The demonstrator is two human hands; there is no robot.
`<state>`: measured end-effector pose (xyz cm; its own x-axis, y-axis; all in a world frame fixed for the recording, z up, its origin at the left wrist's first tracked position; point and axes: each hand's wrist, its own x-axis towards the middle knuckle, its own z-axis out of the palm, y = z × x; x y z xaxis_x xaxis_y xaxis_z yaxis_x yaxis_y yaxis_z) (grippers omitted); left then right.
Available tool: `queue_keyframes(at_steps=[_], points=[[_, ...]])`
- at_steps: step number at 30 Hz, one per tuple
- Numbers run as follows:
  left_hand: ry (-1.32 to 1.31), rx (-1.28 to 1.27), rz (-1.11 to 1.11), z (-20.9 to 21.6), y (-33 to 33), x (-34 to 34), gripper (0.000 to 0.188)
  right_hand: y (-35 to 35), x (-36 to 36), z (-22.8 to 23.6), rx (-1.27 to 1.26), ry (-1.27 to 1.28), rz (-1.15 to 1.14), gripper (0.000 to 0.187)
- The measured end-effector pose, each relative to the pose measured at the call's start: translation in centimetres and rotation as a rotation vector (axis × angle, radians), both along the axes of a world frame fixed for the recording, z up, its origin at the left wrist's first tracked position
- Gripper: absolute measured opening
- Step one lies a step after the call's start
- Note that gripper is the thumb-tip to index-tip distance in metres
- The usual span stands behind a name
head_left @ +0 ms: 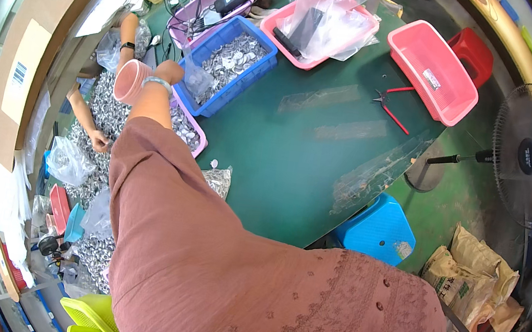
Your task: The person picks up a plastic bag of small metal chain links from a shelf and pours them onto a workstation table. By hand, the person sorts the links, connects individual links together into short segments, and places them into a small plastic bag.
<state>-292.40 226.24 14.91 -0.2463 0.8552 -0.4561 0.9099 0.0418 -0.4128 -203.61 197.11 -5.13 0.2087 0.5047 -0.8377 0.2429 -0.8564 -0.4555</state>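
One stack of pink cups [130,84] is seen tilted at the far left of the worktop [280,161], over a broad spread of silvery metal parts [104,108] and just beside the wrist of the left hand [171,72]. Of the two hands, the left is stretched out with its fingers curled; whether the cups are gripped by it cannot be told, the contact being hidden. The state of the right hand cannot be told, since it lies outside the view. Beyond the cups, a co-worker's forearm [128,32] is circled by a dark wristband; nearer, another bare hand [100,141] is lowered to the metal parts.

To the right of the cups, similar parts are held in a blue basket [243,87], with a clear bag [196,81] lying at its left side. More parts are contained in a lilac tray [200,141] on the near side. Farther off, cables and a black adapter [232,0] are gathered in a lilac basket [175,34], and plastic bags [335,24] are heaped in a pink tub [313,63]. At the far right, red-handled pliers [394,119] are laid beside a second pink tub [417,51]. Past the worktop's right edge, a fan [528,156], a blue stool [382,228] and brown sacks [467,273] are shown.
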Motion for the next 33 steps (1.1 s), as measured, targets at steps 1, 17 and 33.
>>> queue_keyframes(at_steps=[1, 17, 33], points=[[-0.001, -0.008, 0.072, 0.2, -0.1, -0.1, 0.033, 0.1, 0.0, 0.1, -0.003, -0.002, 0.006, 0.011], [0.142, -0.016, 0.02, 2.5, 2.2, 0.3, 0.025, 0.5, 0.9, -0.3, -0.014, -0.031, 0.034, 0.012], [-0.025, 0.178, 0.081, 4.9, 2.2, 9.9, 0.028, -0.9, 2.2, 0.9, -0.007, -0.071, 0.049, 0.013]])
